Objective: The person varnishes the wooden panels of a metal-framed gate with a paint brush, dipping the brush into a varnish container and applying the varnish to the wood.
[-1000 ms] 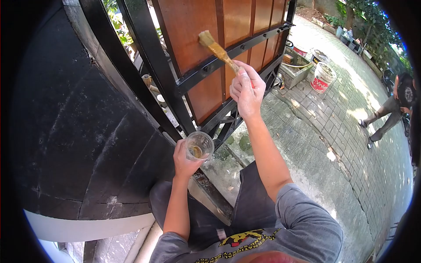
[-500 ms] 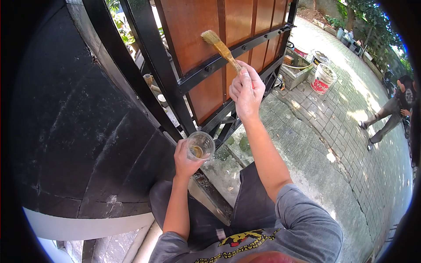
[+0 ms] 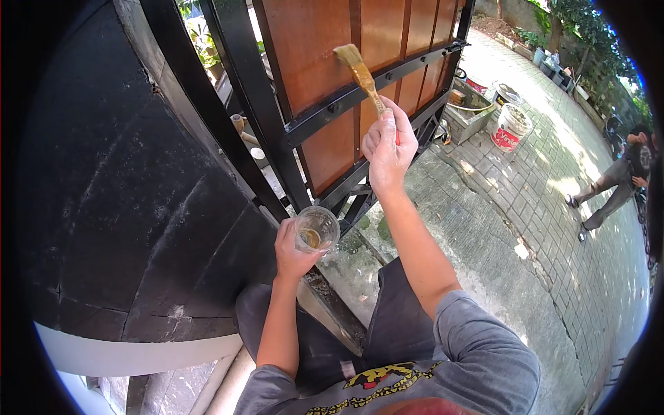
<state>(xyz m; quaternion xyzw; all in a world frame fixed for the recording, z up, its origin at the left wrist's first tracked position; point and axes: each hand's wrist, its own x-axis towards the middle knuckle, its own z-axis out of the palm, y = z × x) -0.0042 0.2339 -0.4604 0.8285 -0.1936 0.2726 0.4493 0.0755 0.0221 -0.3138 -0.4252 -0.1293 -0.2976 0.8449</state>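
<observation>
My right hand [image 3: 391, 146] is closed round the handle of a paintbrush [image 3: 364, 77]. Its pale bristles point up and left, against or just in front of the reddish-brown wood panel [image 3: 309, 52]; contact is hard to make out. In my left hand [image 3: 291, 253] is a clear plastic cup [image 3: 319, 225], held below the panel's lower corner. A little amber liquid shows at the bottom of the cup. Black metal framing [image 3: 332, 109] with bolts crosses the panel under the brush.
A dark curved surface [image 3: 124, 207] fills the left side. To the right, a white bucket with a red label [image 3: 511, 128] stands on the paving near a concrete trough [image 3: 467, 119]. Farther right a person [image 3: 620, 176] stands on the paving.
The brush and my right hand sit slightly farther right in view, and the panel and frame have shifted right too. Both hands keep their hold.
</observation>
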